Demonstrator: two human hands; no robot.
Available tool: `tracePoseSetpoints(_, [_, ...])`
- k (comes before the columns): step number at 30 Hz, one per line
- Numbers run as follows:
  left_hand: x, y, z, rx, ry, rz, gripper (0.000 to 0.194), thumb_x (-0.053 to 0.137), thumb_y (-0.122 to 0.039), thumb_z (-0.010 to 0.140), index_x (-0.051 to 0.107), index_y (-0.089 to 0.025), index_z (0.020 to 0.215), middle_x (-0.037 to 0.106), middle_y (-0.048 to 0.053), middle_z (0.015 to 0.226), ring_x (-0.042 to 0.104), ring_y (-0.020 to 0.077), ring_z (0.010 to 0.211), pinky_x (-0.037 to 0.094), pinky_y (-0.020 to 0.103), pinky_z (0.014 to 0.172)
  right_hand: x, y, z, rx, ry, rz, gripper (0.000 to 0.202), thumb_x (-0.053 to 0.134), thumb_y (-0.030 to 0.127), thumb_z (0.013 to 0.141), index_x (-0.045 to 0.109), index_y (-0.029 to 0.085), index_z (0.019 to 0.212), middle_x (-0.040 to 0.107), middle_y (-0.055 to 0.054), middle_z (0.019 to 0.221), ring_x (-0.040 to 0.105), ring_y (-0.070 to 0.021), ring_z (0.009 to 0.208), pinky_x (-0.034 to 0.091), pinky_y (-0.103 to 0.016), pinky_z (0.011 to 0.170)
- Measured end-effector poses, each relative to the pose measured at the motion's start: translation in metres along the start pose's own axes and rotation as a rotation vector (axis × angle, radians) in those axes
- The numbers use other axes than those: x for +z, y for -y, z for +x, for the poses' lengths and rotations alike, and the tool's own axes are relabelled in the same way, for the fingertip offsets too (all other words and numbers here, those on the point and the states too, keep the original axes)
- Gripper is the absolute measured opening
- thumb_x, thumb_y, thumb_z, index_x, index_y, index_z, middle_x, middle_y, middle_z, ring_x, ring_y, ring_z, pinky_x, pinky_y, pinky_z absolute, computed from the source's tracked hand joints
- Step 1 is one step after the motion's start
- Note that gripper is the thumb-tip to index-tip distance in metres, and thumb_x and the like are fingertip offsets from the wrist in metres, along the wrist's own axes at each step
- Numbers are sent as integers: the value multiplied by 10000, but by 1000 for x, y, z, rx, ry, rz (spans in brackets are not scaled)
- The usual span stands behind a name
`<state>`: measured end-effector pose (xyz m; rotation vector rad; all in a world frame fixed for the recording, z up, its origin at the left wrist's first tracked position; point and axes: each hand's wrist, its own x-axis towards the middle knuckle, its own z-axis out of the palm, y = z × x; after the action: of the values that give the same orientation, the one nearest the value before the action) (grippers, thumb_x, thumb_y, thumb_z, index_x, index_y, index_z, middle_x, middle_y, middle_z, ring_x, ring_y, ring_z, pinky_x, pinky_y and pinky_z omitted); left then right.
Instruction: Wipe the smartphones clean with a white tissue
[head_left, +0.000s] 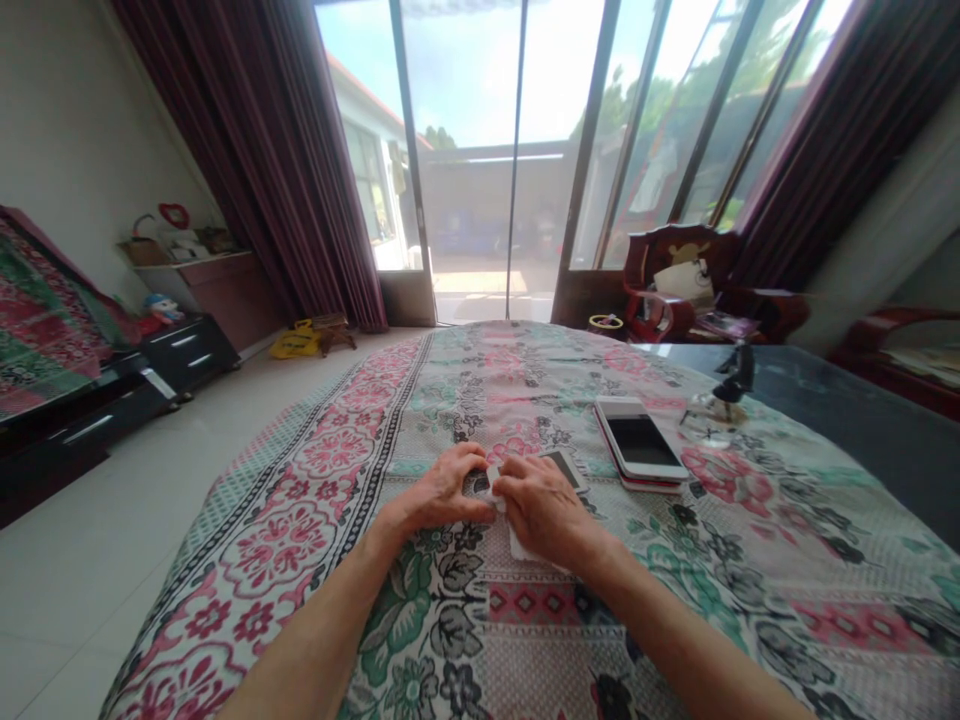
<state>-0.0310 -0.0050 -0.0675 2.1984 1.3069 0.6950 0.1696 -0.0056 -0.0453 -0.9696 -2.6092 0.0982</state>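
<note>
A white handheld device with a grey screen (564,466) lies flat on the patterned tablecloth, largely covered by my hands. My left hand (448,490) curves around its left end, thumb and fingers on either side. My right hand (546,508) is closed, its knuckles bent and fingertips pressed down on the device. Between those fingertips is a bit of white cloth or tissue (523,549), more of which shows below the palm. To the right, a white tablet or large phone (643,442) with a dark screen rests on top of a red-edged flat item.
A clear glass dish (709,422) and a black object (736,375) stand at the table's right. Beyond are a dark table (806,400) and a carved wooden chair (679,270). Black drawers (187,345) and a yellow bag (295,340) are at the left, glass doors ahead.
</note>
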Motion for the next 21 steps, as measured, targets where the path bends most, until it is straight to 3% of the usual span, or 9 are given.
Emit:
tracePoseSetpoints(4, [-1, 2, -1, -3, 33, 1, 584, 778, -329, 600, 562, -225, 1132, 447, 66, 1308, 402, 249, 1255, 320, 363, 1076, 1, 0, -3, -6, -1, 24, 166, 517, 152, 843, 658, 205, 774, 587, -39, 893, 494, -159, 830, 343, -302, 754])
tracePoseSetpoints(11, [-2, 8, -1, 19, 60, -16, 618, 765, -333, 608, 547, -246, 1180, 441, 58, 1326, 385, 252, 1274, 311, 367, 1085, 18, -7, 22, 35, -69, 18, 243, 471, 169, 888, 660, 251, 1017, 591, -54, 958, 491, -175, 899, 370, -319, 799])
tracePoseSetpoints(17, [-1, 9, -1, 4, 55, -20, 606, 785, -362, 590, 561, -238, 1140, 411, 70, 1359, 369, 265, 1286, 308, 383, 1086, 3, 0, 0, -18, -18, 29, 172, 499, 128, 850, 649, 200, 806, 580, -45, 926, 490, -158, 843, 356, -303, 766])
tracePoseSetpoints(21, [-1, 10, -1, 16, 50, -5, 617, 788, -367, 589, 554, -220, 1141, 420, 82, 1345, 380, 257, 1278, 317, 374, 1080, -1, 5, -9, -25, 13, 16, 146, 512, 134, 845, 627, 195, 779, 581, -38, 926, 480, -154, 808, 349, -301, 738])
